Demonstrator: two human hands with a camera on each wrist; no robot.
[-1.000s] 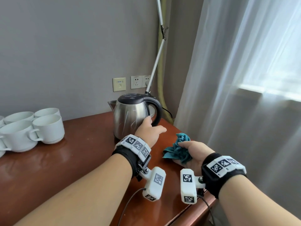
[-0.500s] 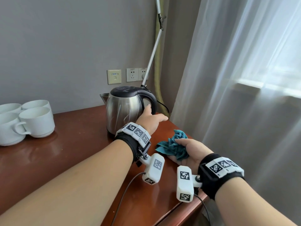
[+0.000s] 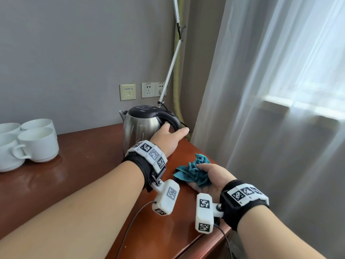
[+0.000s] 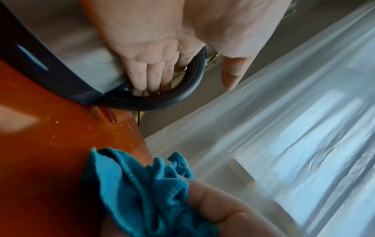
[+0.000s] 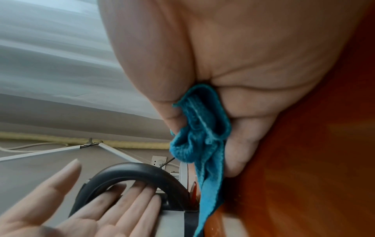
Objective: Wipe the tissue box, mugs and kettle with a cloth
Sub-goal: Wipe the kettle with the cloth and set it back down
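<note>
Head view: at frame centre, the left hand (image 3: 169, 139), fingers straight and slipped through the handle (image 3: 172, 119), reaches the electric kettle (image 3: 141, 128) on the bench (image 3: 74, 180); lower right, the farther right hand (image 3: 211, 179) clutches a teal cloth (image 3: 194, 171)

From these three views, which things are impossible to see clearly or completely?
- Tissue box: in no view.
- Mugs: head view, left edge cuts off the group, so their number is unclear.
- Kettle base: head view, hidden behind the left hand and wrist.
- Cloth: crumpled in the right hand, so its full shape is unknown.
- Wall plate label: too small to read.
</note>
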